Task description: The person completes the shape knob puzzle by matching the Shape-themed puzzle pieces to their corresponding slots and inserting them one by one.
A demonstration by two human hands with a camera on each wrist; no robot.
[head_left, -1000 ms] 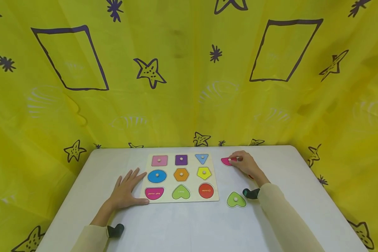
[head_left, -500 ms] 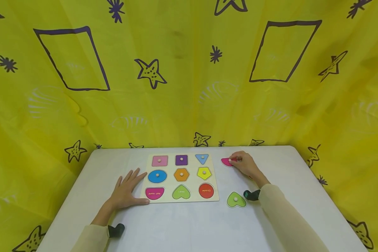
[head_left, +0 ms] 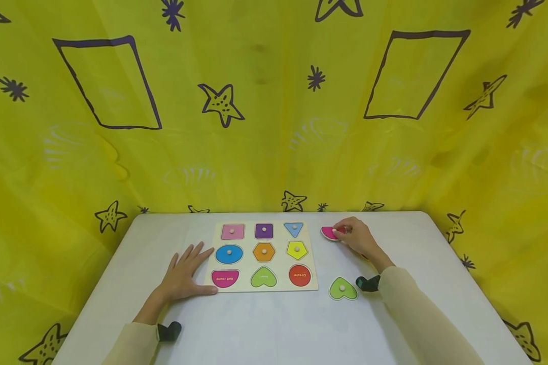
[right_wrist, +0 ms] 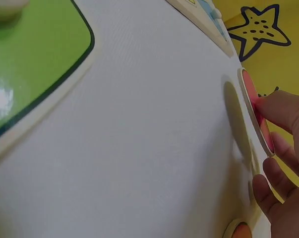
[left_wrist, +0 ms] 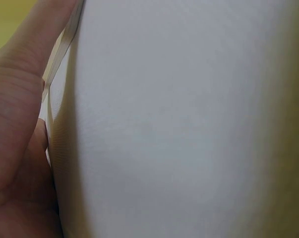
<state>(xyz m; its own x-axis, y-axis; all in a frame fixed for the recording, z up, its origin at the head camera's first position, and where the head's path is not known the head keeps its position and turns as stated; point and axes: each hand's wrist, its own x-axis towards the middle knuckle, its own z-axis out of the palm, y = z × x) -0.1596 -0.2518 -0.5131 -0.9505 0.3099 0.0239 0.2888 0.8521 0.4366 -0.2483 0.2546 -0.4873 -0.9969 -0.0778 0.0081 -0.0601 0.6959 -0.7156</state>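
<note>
The wooden knob puzzle board (head_left: 282,285) lies flat on the white table. Spread fingers of my left hand (head_left: 182,280) rest by its left edge, the thumb at the near left corner. To the right of the board, my right hand (head_left: 360,239) pinches the knob of a pink half-round puzzle piece (head_left: 327,232). In the right wrist view this half-round piece (right_wrist: 249,94) hangs just above the table, its shadow apart from it. Three recesses in the board's near row, half round, heart and circle, hold no pieces. Several other pieces sit in the rows behind.
A green heart piece (head_left: 336,289) lies to the right of the board, nearer than my right hand. A red-orange piece (right_wrist: 242,231) lies partly hidden under my right wrist. Yellow curtains (head_left: 265,152) with drawn stars surround the table (head_left: 274,329) at the back and sides.
The half-round piece has risen slightly off the table in my right hand's pinch. My left hand has stayed in place at the board.
</note>
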